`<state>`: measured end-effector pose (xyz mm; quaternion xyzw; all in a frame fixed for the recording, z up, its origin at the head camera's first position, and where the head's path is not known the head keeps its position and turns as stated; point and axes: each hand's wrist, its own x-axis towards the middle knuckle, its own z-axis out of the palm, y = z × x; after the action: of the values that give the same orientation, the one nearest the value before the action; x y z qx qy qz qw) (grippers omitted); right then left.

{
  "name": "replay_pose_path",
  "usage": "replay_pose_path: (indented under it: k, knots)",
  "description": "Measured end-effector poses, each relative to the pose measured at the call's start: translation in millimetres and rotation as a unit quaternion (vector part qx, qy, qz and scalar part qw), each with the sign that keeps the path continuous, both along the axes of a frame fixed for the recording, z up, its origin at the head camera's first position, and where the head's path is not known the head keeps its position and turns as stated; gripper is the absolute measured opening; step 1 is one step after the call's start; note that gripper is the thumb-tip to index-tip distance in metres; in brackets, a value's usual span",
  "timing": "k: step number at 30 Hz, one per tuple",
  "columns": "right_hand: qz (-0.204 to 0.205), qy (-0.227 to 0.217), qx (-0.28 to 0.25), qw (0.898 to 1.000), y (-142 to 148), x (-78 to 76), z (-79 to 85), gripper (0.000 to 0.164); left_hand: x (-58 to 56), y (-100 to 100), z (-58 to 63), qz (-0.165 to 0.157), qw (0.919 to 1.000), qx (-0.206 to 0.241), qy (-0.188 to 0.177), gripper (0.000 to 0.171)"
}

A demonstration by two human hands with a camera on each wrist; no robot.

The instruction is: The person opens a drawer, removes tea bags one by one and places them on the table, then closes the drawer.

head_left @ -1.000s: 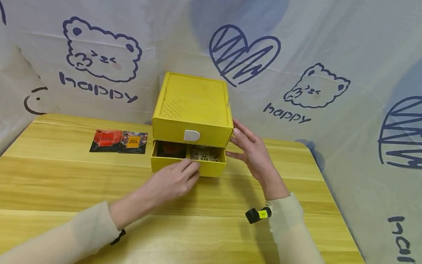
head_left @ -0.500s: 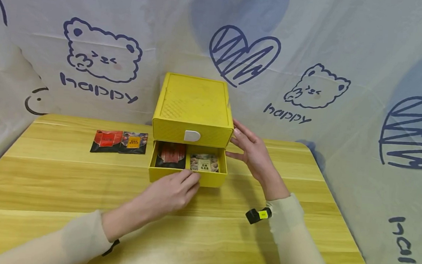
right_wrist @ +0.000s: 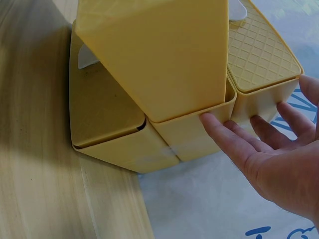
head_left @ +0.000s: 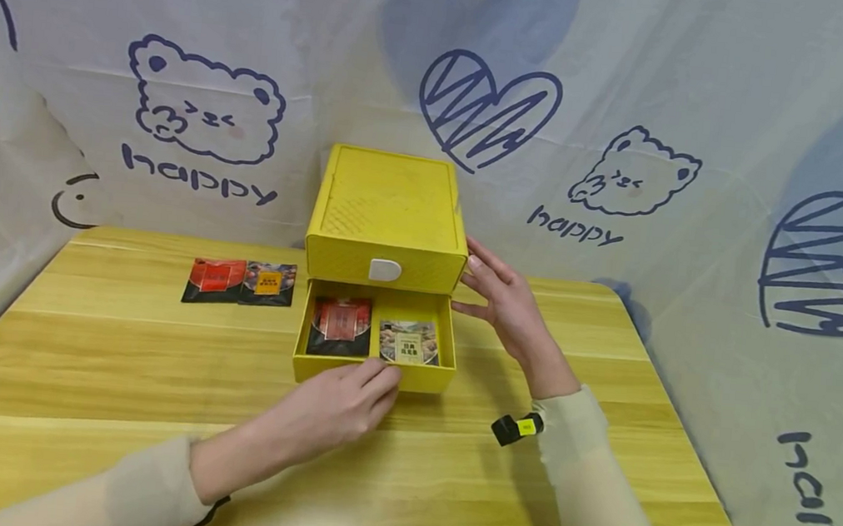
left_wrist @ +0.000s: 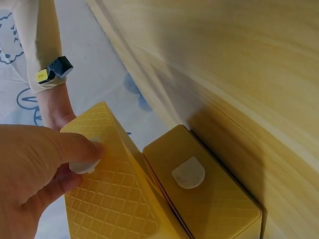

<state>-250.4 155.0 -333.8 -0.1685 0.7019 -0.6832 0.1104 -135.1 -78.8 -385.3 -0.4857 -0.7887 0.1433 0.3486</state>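
A yellow drawer cabinet (head_left: 393,198) stands at the back of the table, and a drawer (head_left: 422,380) below its top one is pulled out. My left hand (head_left: 341,406) pinches the white tab (left_wrist: 84,167) on that drawer's front between thumb and fingers. Inside, a divider separates a red-and-black sachet (head_left: 341,327) on the left from a beige printed sachet (head_left: 409,342) on the right. My right hand (head_left: 511,313) rests against the cabinet's right side, its fingers spread and nearly straight, as the right wrist view (right_wrist: 279,164) also shows for that hand.
A red-and-black sachet (head_left: 214,281) and a dark sachet with an orange label (head_left: 267,283) lie side by side on the wooden table (head_left: 119,362), left of the cabinet. Beneath the pulled-out drawer is another shut drawer (left_wrist: 214,199). A printed curtain (head_left: 363,66) hangs behind.
The drawer has slid out towards me with my left hand on its tab, so more of both sachets inside shows. My right hand has stayed at the cabinet's side.
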Motion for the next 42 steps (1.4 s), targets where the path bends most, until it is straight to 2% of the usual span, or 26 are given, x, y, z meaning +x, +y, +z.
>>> replay_pose_path:
  k: [5, 10, 13, 21, 26, 30, 35, 39, 42]
  knots:
    - [0.001, 0.003, 0.000, 1.000, 0.0, 0.1, 0.5, 0.046, 2.1, 0.2, -4.9, -0.003, 1.0000, 0.001, 0.002, 0.048]
    - [-0.005, 0.003, 0.006, 1.000, -0.6, 0.4, 0.5, 0.046, 4.1, 0.2, -6.4, -0.007, 0.9997, 0.010, -0.020, 0.041]
    - [-0.007, 0.003, 0.008, 1.000, -0.7, 0.4, 0.4, 0.046, 4.4, 0.2, -6.1, -0.006, 0.9997, 0.008, -0.022, 0.042]
    - [-0.008, -0.001, 0.006, 1.000, -0.6, 0.1, 0.3, 0.047, 3.9, -0.5, -5.2, -0.008, 0.9999, 0.007, -0.001, 0.046]
    - [-0.007, -0.001, 0.006, 1.000, -0.8, 0.2, 1.0, 0.046, 5.0, -1.4, -3.4, -0.010, 0.9994, 0.010, -0.032, 0.042]
    - [-0.005, 0.000, 0.005, 1.000, 0.0, -1.4, -1.7, 0.045, 5.3, -2.0, 0.5, -0.021, 0.9980, 0.037, -0.046, 0.038]
    - [-0.003, -0.003, -0.003, 1.000, 3.3, -10.8, -12.9, 0.045, 3.8, -3.9, 11.7, -0.029, 0.9930, 0.101, -0.054, 0.032]
    - [-0.002, -0.008, -0.017, 1.000, 5.5, -15.6, -18.9, 0.046, 1.0, -8.0, 24.0, -0.012, 0.9842, 0.165, -0.063, 0.026]
    - [-0.002, -0.010, -0.025, 1.000, 5.7, -16.9, -20.0, 0.047, -2.4, -12.9, 33.4, 0.019, 0.9765, 0.199, -0.081, 0.031]
